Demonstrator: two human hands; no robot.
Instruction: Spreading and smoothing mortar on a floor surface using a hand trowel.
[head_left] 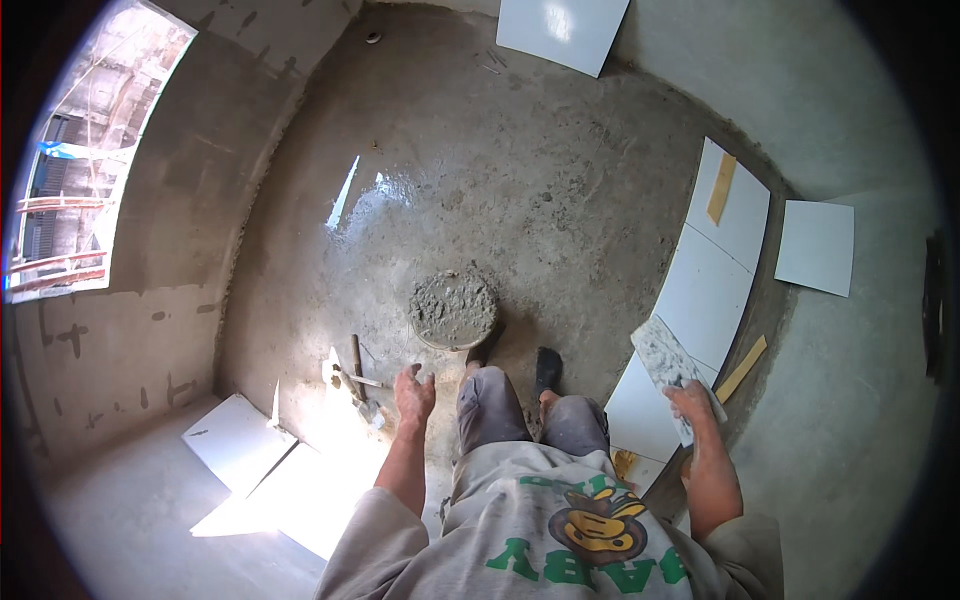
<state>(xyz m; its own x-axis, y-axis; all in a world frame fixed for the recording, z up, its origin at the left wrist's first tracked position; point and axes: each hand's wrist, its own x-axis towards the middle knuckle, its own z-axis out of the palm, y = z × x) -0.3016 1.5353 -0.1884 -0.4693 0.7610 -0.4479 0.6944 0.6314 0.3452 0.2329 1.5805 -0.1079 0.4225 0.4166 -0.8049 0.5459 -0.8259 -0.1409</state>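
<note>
A mottled, pale rectangular board [660,352] is gripped near its lower end by the right hand [690,402], with the fingers closed around the edge. It is held over the row of white tiles [706,285] laid along the right side of the floor [560,190]; whether the tiles are touched by it cannot be told. The left hand [413,393] is held half open, thumb and fingers parted and slightly curled, and nothing is seen to be grasped by it. It is held just to the lower left of a round bucket [455,347] filled with lumpy grey mortar [452,305], near the feet. To the left of that hand, a few hand tools [357,358] are scattered on the floor, partly washed out by sunlight. One yellowish strip [721,190] is laid on the far tile, and another [742,368] is placed beside the row. A separate white tile [815,247] is leaned against the right wall [865,400].
</note>
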